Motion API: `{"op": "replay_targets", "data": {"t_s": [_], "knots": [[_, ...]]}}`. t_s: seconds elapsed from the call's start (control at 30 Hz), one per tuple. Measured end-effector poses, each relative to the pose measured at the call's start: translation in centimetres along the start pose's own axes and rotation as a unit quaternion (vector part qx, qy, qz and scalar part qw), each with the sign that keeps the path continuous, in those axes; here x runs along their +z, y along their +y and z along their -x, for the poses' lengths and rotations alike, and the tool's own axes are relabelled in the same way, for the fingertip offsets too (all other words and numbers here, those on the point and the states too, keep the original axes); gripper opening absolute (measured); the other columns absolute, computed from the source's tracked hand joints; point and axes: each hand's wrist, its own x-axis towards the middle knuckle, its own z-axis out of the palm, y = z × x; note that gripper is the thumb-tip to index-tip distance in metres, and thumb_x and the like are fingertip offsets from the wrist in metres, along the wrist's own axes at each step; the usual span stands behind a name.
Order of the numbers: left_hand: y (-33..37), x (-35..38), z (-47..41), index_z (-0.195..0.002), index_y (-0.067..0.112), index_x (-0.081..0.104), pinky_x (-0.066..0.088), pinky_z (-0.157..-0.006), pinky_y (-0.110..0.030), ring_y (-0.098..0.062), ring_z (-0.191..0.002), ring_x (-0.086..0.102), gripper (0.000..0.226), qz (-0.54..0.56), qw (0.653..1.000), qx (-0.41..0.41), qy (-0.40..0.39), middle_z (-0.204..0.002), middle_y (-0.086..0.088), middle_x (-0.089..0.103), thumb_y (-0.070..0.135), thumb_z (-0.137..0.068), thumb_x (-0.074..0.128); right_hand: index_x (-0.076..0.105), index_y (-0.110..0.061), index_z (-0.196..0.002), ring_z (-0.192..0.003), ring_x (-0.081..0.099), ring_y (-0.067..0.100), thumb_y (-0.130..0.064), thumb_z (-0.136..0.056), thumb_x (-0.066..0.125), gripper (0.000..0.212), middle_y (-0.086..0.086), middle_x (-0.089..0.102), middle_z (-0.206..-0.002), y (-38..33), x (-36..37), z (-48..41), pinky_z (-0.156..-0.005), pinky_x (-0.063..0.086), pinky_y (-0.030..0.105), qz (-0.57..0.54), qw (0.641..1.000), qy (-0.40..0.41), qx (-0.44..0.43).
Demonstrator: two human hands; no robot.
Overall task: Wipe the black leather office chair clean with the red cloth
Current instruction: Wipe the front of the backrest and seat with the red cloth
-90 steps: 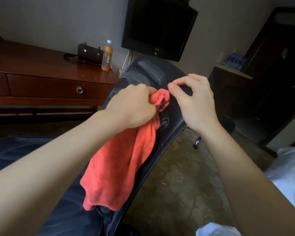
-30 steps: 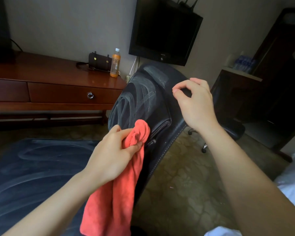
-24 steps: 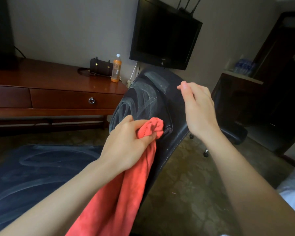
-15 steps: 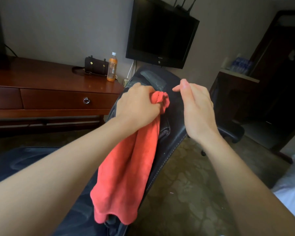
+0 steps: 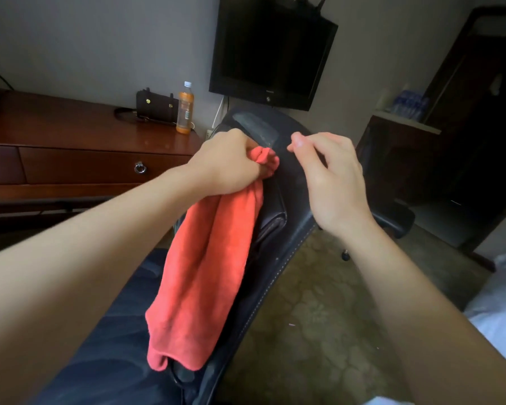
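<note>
Dim hotel-style room ahead: a dark wooden desk (image 5: 70,124) runs along the wall on the left, carrying a small black bag (image 5: 155,108) and, just beside it, an upright bottle (image 5: 185,109) of orange drink. A dark television (image 5: 270,51) hangs on the wall above the black leather chair (image 5: 289,185), whose backrest tilts away from me across the middle of the view, its seat at the lower left streaked with wipe marks.

My left hand (image 5: 228,162) is fisted tight around a bunched end of the red cloth (image 5: 205,270), pressing that wad against the upper part of the backrest. The rest of the cloth hangs down over the leather towards the seat.

My right hand (image 5: 333,182) is just to the right of the wad, over the backrest's edge. It holds nothing; the fingers are loosely curled, thumb and forefinger out. I cannot tell whether it touches the leather.

Patterned flooring (image 5: 319,317) shows beside the chair, and white fabric (image 5: 503,302) at the lower right.
</note>
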Motion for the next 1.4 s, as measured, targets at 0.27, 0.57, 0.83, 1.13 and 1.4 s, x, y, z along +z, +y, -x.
{"op": "replay_targets", "data": {"t_s": [0.27, 0.57, 0.83, 1.13, 1.4], "knots": [[0.1, 0.8, 6.3, -0.109, 0.032, 0.07, 0.046, -0.081, -0.041, -0.023, -0.087, 0.053, 0.023, 0.002, 0.996, 0.081, 0.023, -0.082, 0.001, 0.051, 0.03, -0.086, 0.064, 0.064, -0.031, -0.094, -0.116, 0.038, 0.003, -0.05, -0.095, 0.042, 0.03, -0.003, 0.046, -0.133, -0.6, -0.2, 0.2, -0.081, 0.027, 0.021, 0.008, 1.0, -0.01, 0.019], [-1.5, -0.5, 8.8, -0.098, 0.036, 0.072, 0.048, -0.084, -0.04, -0.013, -0.08, 0.055, 0.024, 0.068, 0.993, 0.093, -0.007, -0.081, -0.002, 0.059, 0.045, -0.076, 0.067, 0.061, -0.036, -0.09, -0.112, 0.036, 0.001, -0.049, -0.094, 0.043, 0.022, -0.003, 0.048, -0.132, -0.6, -0.3, 0.2, -0.079, 0.025, 0.016, 0.006, 1.0, -0.025, 0.009], [0.5, 0.5, 0.7, -0.115, 0.03, 0.063, 0.047, -0.091, -0.038, -0.024, -0.106, 0.057, 0.034, 0.079, 0.977, 0.008, 0.198, -0.111, -0.005, 0.058, 0.039, -0.083, 0.065, 0.061, -0.038, -0.093, -0.109, 0.034, -0.004, -0.045, -0.094, 0.045, 0.017, -0.005, 0.045, -0.134, -0.7, -0.4, 0.3, -0.073, 0.023, -0.001, -0.008, 0.999, -0.03, 0.014], [-1.7, 2.8, 1.0, -0.11, 0.023, 0.068, 0.05, -0.087, -0.043, -0.029, -0.1, 0.061, 0.029, 0.038, 0.996, -0.019, 0.085, -0.103, -0.005, 0.067, 0.042, -0.09, 0.057, 0.061, -0.039, -0.087, -0.115, 0.039, -0.001, -0.045, -0.094, 0.048, 0.016, -0.005, 0.052, -0.128, -0.1, 0.0, 0.0, -0.076, 0.027, 0.004, -0.007, 1.0, -0.002, 0.002], [-3.0, 3.1, 4.9, -0.1, 0.017, 0.069, 0.046, -0.079, -0.034, -0.029, -0.094, 0.061, 0.019, 0.049, 0.994, -0.077, 0.059, -0.087, -0.003, 0.067, 0.028, -0.089, 0.059, 0.062, -0.033, -0.094, -0.109, 0.034, -0.001, -0.045, -0.094, 0.047, 0.019, -0.007, 0.042, -0.136, -0.6, -0.4, 0.1, -0.071, 0.024, 0.008, 0.003, 1.0, -0.014, 0.017]]}}
